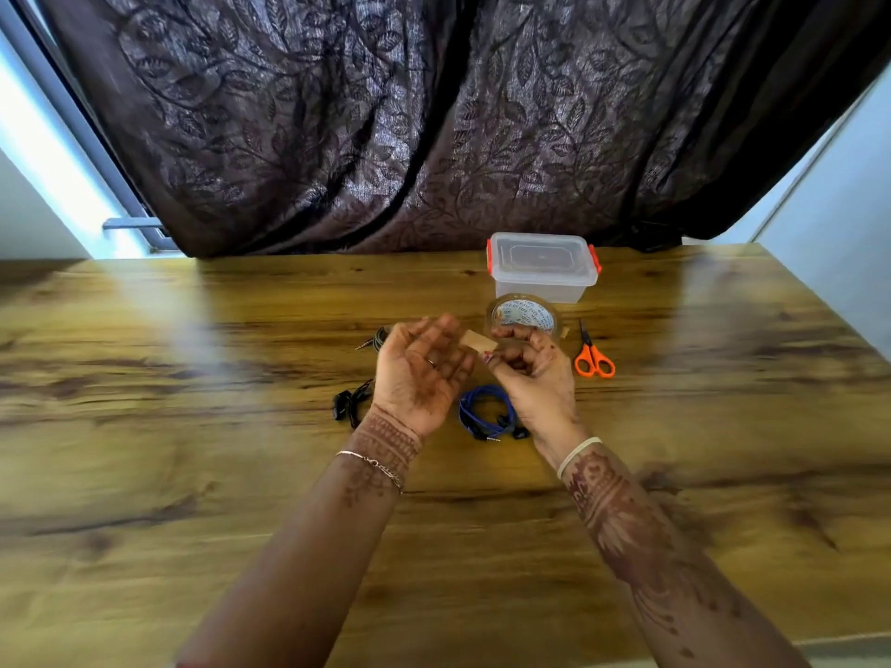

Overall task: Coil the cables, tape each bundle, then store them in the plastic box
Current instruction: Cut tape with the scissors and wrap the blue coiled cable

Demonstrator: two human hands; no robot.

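A short brown tape strip [477, 342] hangs in the air between my hands. My right hand [533, 378] pinches its right end with curled fingers. My left hand [422, 373] is raised palm up, fingers relaxed, its fingertips at the strip's left end. Below my hands a coiled blue cable [482, 412] lies on the wooden table [193, 378]. A black cable [349, 402] lies left of my left wrist, and another dark cable [376, 337] peeks out behind my left hand. The tape roll [523, 315] stands just behind my right hand. The lidded plastic box [542, 267] sits behind the roll.
Orange-handled scissors [593, 356] lie on the table right of my right hand. A dark patterned curtain [434, 113] hangs behind the table's far edge. The table's near edge shows at the lower right.
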